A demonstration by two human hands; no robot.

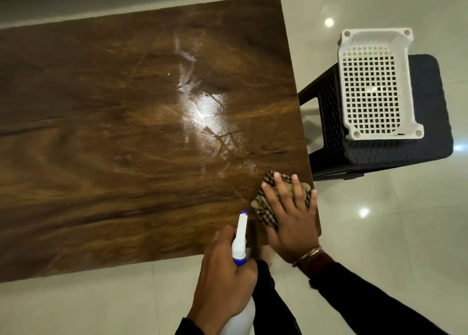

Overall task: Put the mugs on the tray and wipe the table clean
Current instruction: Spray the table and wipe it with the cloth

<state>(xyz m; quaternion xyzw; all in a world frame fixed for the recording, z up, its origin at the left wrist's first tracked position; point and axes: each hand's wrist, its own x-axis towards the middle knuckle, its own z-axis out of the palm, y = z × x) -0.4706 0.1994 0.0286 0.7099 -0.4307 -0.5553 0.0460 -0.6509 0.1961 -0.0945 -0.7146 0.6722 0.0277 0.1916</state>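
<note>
The brown wooden table (101,137) fills the left and middle of the head view, with wet streaks shining near its centre. My right hand (291,220) lies flat, fingers spread, pressing a checked brown cloth (263,208) onto the table's near right corner. My left hand (225,274) grips the neck of a white spray bottle (240,238) with a blue nozzle, held just over the table's front edge. A white plastic grid tray (354,129) rests on a dark stool to the right. No mugs are in view.
The dark woven stool (430,137) stands close to the table's right edge. Glossy pale floor tiles (379,233) surround the table and stool. My legs show beneath my hands at the table's front edge.
</note>
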